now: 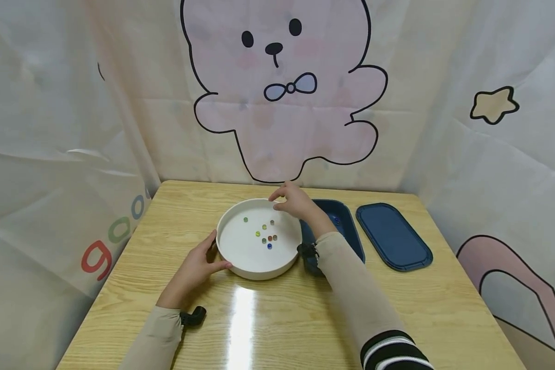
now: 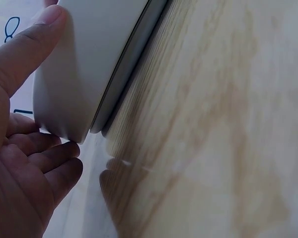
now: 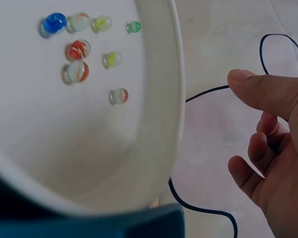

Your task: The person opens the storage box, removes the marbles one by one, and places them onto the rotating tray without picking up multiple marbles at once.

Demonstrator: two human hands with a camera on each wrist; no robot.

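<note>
A round white tray (image 1: pixel 238 249) stands on the table with several glass marbles inside, among them a blue marble (image 3: pixel 54 23) and an orange-swirled marble (image 3: pixel 78 49). My left hand (image 1: pixel 191 270) holds the tray at its left side, the thumb on the front wall and the fingers around the left edge. In the left wrist view, the fingertips touch the tray's lower edge. Over the tray's back rim hovers my right hand (image 1: pixel 297 201), its fingers loosely bent and nothing between them. The right wrist view shows its thumb apart from the fingers.
Right of the tray is a dark blue container (image 1: pixel 357 245), partly hidden by the right forearm, with small bluish things inside. A flat dark blue lid (image 1: pixel 393 236) lies farther right. The wooden table (image 1: pixel 282 324) meets a printed curtain (image 1: pixel 282 128) at the back.
</note>
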